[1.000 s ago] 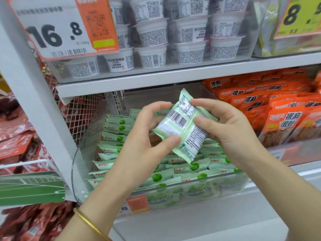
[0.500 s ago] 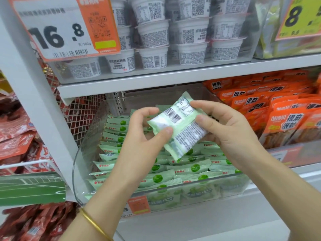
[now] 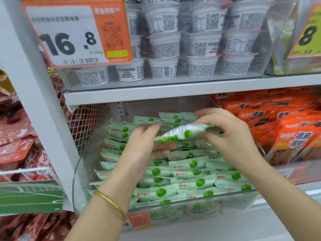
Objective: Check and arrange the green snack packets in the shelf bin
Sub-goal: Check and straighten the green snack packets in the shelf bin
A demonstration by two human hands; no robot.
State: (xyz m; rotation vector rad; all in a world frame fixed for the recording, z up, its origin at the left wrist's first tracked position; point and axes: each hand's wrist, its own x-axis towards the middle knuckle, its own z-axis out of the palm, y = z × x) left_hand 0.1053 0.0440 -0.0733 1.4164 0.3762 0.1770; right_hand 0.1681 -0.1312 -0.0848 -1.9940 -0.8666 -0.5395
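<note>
A pale green snack packet (image 3: pixel 180 133) is held almost flat above the clear shelf bin (image 3: pixel 77 173), seen nearly edge-on and blurred. My left hand (image 3: pixel 144 146) pinches its left end and my right hand (image 3: pixel 231 136) grips its right end. Below them the bin holds several rows of the same green packets (image 3: pixel 189 173), most lying face up with a green dot showing. A gold bangle sits on my left wrist.
White cups (image 3: pixel 201 44) are stacked on the shelf above, close over the bin. Orange snack packs (image 3: pixel 293 133) fill the bin to the right. Red packs (image 3: pixel 15 134) hang at the left behind a white upright. A 16.8 price sign (image 3: pixel 74 33) hangs at upper left.
The packet has tipped from upright, barcode side facing me, to nearly flat, and both hands have carried it down and further into the bin.
</note>
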